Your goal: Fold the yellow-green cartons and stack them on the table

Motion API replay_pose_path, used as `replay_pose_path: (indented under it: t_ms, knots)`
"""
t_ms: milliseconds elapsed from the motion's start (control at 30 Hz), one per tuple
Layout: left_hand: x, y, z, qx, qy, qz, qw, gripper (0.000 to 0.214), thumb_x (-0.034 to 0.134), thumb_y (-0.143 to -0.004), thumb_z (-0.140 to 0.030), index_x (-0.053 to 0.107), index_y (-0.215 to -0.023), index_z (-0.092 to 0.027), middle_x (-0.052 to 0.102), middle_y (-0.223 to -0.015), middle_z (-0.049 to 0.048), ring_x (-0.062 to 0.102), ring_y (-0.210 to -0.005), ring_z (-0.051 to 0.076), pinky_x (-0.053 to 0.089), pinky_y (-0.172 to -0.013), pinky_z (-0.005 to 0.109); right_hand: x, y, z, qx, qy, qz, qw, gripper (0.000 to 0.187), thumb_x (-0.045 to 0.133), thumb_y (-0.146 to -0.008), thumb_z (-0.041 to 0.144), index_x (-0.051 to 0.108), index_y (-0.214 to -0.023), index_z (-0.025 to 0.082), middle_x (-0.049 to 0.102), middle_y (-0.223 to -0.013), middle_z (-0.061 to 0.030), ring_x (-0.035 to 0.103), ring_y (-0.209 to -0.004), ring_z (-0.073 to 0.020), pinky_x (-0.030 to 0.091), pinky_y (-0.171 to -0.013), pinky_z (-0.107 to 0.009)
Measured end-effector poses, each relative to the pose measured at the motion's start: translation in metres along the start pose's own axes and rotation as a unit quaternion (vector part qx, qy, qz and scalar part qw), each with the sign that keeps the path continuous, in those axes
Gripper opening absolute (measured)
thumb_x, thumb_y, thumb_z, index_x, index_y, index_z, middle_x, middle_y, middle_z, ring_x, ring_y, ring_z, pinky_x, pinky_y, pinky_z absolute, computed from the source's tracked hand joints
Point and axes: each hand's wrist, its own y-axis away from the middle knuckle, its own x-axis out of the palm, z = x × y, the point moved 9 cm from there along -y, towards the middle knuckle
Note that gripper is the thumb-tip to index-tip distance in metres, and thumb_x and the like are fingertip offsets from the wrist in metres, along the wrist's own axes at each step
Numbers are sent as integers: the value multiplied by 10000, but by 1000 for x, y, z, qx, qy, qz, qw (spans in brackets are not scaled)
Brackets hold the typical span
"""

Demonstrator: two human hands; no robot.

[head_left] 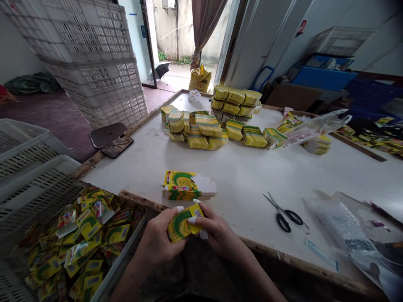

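Between my two hands, just in front of the table's near edge, is a small yellow and green crayon box [181, 225]. My left hand [159, 235] grips its left side, with the thumb along the top. My right hand [214, 228] pinches the right end, where a barcode shows; white covers sit on several fingertips. Beyond my hands lies a stack of flattened crayon boxes [182, 185] with white flaps pointing right. To my left, a crate [126, 251] holds a heap of yellow and green crayon boxes [88, 230].
Bundles of yellow cartons [204, 130] stand across the table's far half, piled higher at the back [236, 100]. Black-handled scissors [283, 216] and clear plastic wrap [343, 226] lie at right. A phone [117, 145] rests by the left edge, near tall white crates [94, 63].
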Motion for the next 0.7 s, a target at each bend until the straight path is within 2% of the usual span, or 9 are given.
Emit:
replay_pose_path:
  t_ms: [133, 267, 367, 467, 533, 567, 600, 667, 700]
  knots:
    - [-1, -2, -3, 4, -1, 6, 1000, 524, 706, -672, -264, 583, -1171, -162, 709, -1126, 79, 688, -995, 240, 564, -846, 300, 4, 1, 2, -1, -56, 8, 998, 345, 551, -901, 198, 618, -1239, 211, 402, -1498, -190, 542, -1262, -272, 477, -983, -381]
    - [-1, 3, -8, 23, -20, -20, 999, 473, 698, -701, -300, 587, -1151, -204, 718, -1082, 76, 697, -968, 253, 568, -821, 316, 2, -2, 1, 39, -114, -56, 991, 484, 584, -852, 144, 512, -1325, 219, 490, -1431, -168, 520, -1279, -279, 488, -988, -405]
    - [-12, 15, 9, -3, -20, -45, 999, 496, 702, -719, -350, 574, -1184, -233, 711, -1113, 82, 696, -982, 267, 576, -809, 332, 3, -12, 5, 52, -152, -75, 984, 642, 645, -825, 180, 386, -1411, 229, 554, -1347, -142, 576, -1199, -266, 523, -945, -387]
    - [-52, 35, 49, -60, -43, -119, 990, 572, 742, -667, -459, 590, -1183, -265, 704, -1118, 86, 683, -994, 321, 566, -855, 428, -16, -31, 7, 57, -70, -124, 988, 558, 694, -804, 228, 475, -1317, 219, 629, -1186, -117, 620, -1058, -259, 532, -891, -395]
    - [-93, 53, 73, -78, -107, -215, 968, 695, 794, -520, -569, 630, -1115, -250, 685, -1115, 126, 603, -1100, 433, 459, -988, 570, -34, -46, 5, 71, 31, -169, 983, 407, 630, -836, 173, 535, -1229, 214, 629, -1171, -119, 590, -1073, -266, 501, -911, -418]
    - [-109, 60, 85, -90, -138, -239, 957, 746, 800, -474, -607, 625, -1107, -252, 666, -1139, 140, 527, -1187, 479, 380, -1050, 607, -39, -54, 1, 82, 71, -176, 978, 397, 599, -834, 125, 540, -1217, 212, 628, -1172, -120, 574, -1079, -270, 485, -921, -430]
    - [-122, 68, 95, -110, -158, -268, 944, 739, 782, -466, -641, 628, -1081, -260, 662, -1110, 146, 505, -1196, 504, 371, -1046, 621, -42, -61, -3, 89, 96, -177, 976, 408, 575, -816, 73, 548, -1202, 204, 635, -1155, -124, 567, -1069, -275, 474, -920, -442]
    - [-131, 77, 114, -167, -167, -273, 932, 696, 704, -566, -681, 601, -1124, -279, 641, -1138, 137, 517, -1182, 499, 463, -937, 605, -41, -74, -12, 99, 117, -163, 975, 432, 538, -768, -8, 574, -1151, 189, 656, -1092, -124, 568, -1020, -277, 466, -897, -448]
    - [-127, 79, 119, -193, -151, -263, 933, 663, 672, -619, -677, 591, -1149, -287, 639, -1152, 124, 552, -1149, 475, 514, -859, 569, -40, -78, -16, 100, 118, -156, 976, 426, 526, -750, -30, 589, -1115, 182, 663, -1059, -124, 571, -995, -276, 466, -882, -445]
